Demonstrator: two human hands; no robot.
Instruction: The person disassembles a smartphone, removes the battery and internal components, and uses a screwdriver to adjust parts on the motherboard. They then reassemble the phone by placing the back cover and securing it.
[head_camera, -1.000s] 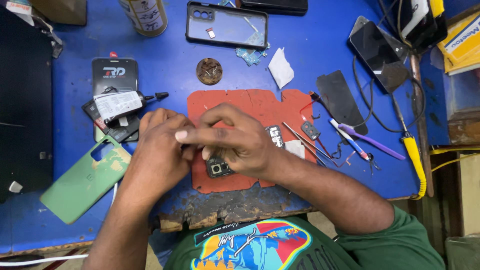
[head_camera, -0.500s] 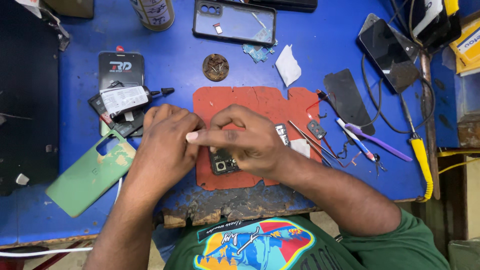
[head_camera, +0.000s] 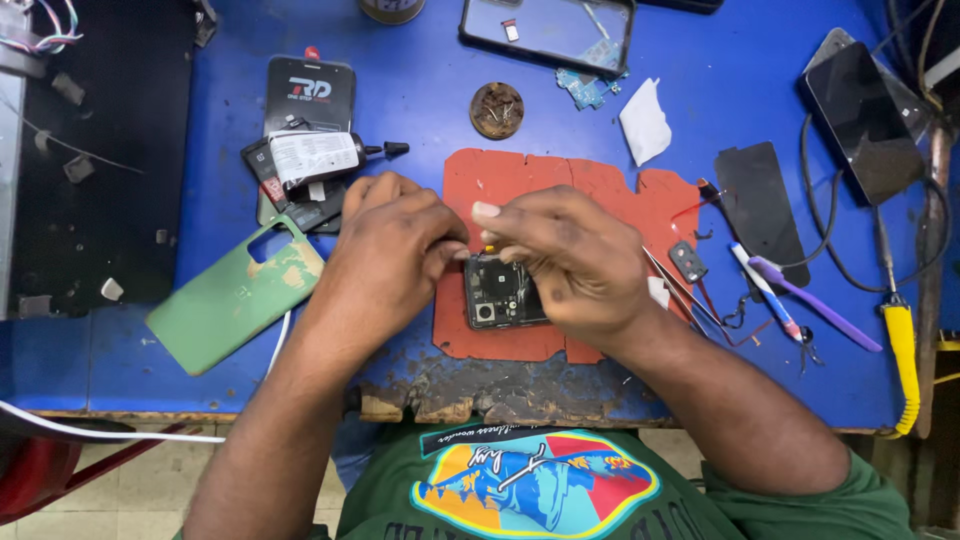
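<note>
Left hand (head_camera: 385, 255) and right hand (head_camera: 570, 260) stay together, fingertips pinched over a tiny part too small to identify | opened phone (head_camera: 500, 292) lies on the red mat (head_camera: 600, 190), more exposed than half a second ago | green back cover (head_camera: 235, 295) unmoved at left | tweezers (head_camera: 672, 290) rest beside the right wrist.

Opened phone (head_camera: 497, 292) on red mat (head_camera: 520, 180): right half hidden under right hand (head_camera: 570, 262). Tiny yellowish piece (head_camera: 489, 248) above phone, between fingertips of both hands: too small to identify (left hand (head_camera: 392, 255) covers whatever lies beneath). Can (head_camera: 391, 9) far above mat: cut by top edge. Phone frame (head_camera: 547, 30) above mat: top clipped. Yellow-handled tool (head_camera: 902, 345) right of mat: tip hidden behind dark phone (head_camera: 865, 120).
</note>
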